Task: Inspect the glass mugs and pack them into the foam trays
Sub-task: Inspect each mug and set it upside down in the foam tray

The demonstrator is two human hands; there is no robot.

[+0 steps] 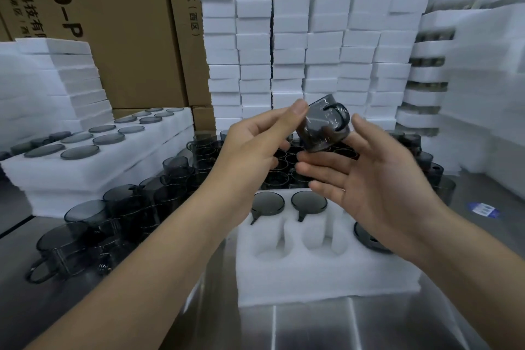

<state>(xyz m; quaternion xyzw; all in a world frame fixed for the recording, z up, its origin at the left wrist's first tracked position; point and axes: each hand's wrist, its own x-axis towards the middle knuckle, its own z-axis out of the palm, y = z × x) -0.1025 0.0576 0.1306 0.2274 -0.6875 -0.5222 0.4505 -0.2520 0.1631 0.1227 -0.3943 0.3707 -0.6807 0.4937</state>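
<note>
A dark smoked-glass mug point(322, 129) is held tilted in the air above the table, its handle turned toward me. My left hand point(252, 148) pinches its left side, thumb on top and fingers curled below. My right hand point(372, 182) is spread with straight fingers; they lie under the mug's base and the thumb stands beside its handle. Below lies a white foam tray point(318, 278). Two mugs point(267, 202) point(309, 202) sit in its far slots. A third mug point(369, 239) is partly hidden behind my right hand. Two near slots show bare foam.
Many loose mugs point(85, 221) stand on the steel table point(312, 327) at left and behind the tray. Filled foam trays point(99, 162) are stacked at left. Foam stacks point(289, 37) and cardboard boxes point(113, 23) wall off the back. A blue label point(483, 209) lies at right.
</note>
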